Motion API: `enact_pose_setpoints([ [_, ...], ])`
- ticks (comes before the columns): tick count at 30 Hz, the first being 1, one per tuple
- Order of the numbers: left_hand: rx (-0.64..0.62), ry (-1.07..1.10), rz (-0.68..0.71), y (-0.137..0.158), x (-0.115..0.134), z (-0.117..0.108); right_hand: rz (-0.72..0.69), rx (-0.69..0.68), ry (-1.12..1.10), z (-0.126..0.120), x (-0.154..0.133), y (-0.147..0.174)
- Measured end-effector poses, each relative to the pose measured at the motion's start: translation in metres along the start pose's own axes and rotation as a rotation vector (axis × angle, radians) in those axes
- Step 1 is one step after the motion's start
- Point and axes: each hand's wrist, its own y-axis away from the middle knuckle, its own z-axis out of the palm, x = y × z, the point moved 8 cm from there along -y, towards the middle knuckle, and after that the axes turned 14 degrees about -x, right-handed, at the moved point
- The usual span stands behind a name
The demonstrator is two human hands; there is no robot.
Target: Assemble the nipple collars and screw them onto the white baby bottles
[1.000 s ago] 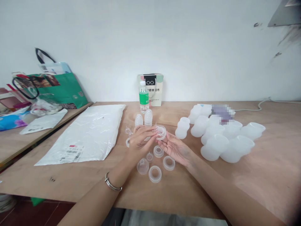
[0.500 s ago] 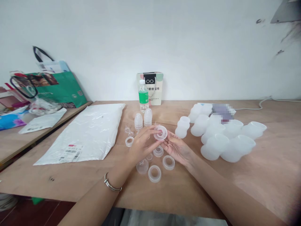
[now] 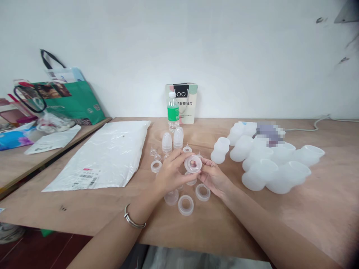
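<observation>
Above the table, a translucent bottle collar ring (image 3: 188,164) is held between both hands, its round opening facing me. My left hand (image 3: 171,172) pinches it at the top and bottom edges with forefinger and thumb. At its right edge, the fingers of my right hand (image 3: 215,178) grip it from behind, and a fingertip shows in the opening. Below lie more loose rings (image 3: 186,213) and a clear silicone nipple (image 3: 171,198). Another ring (image 3: 152,167) and small clear nipples (image 3: 153,152) lie left of my hands. Two domed clear caps (image 3: 166,141) stand just beyond.
Several frosted, waisted bottles (image 3: 220,150) lie or stand on the right. A white mailing bag (image 3: 106,149) covers the left of the table (image 3: 224,235). At the back are a water bottle (image 3: 173,114) and a paper bag (image 3: 191,112). A green bag (image 3: 75,99) stands far left.
The ring has turned to face me more squarely, and my left fingers have moved from its centre to its edges. The view has shifted slightly.
</observation>
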Motion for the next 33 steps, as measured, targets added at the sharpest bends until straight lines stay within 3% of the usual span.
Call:
enact_pose_setpoints([
  [6,0.046,0.001,0.055,0.003,0.005,0.001,0.048,-0.002,0.015,0.0,0.003,-0.002],
  [14,0.165,-0.046,-0.005,0.004,0.008,-0.013,0.022,0.002,-0.046,0.007,0.003,0.003],
  [22,0.143,0.015,0.066,0.005,0.012,-0.012,0.031,-0.009,0.059,0.003,-0.005,0.002],
  [27,0.026,0.03,0.002,-0.002,0.005,-0.006,-0.099,0.04,0.116,-0.002,-0.016,0.003],
  [33,-0.034,-0.094,-0.089,-0.004,-0.011,0.001,-0.303,0.171,0.549,0.0,-0.045,0.012],
])
